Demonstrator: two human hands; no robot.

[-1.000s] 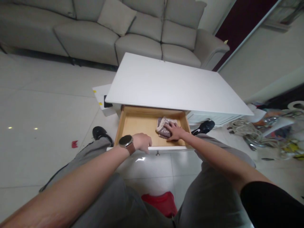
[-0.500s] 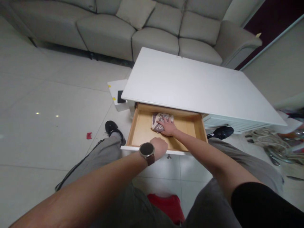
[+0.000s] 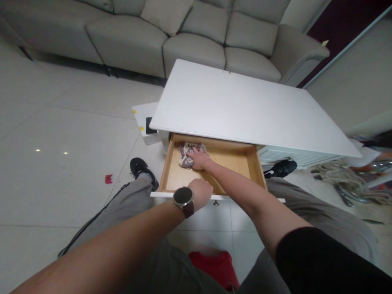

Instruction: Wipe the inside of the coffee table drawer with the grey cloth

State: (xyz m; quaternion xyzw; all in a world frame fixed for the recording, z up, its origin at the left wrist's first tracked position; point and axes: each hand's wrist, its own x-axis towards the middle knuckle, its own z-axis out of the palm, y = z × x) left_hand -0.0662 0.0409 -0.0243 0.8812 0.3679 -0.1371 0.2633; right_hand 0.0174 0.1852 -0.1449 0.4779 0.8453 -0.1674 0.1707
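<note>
Sofa in bg; my R hand, fingers spread, on cloth in drawer; L hand o/ its front, can't tell grip.

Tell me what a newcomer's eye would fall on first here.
Probably the open wooden drawer in the white table, where the right hand lies on a patterned cloth. The left hand, below a large wristwatch, is at the drawer's front edge. Next, the bright red object between the person's legs.
</note>
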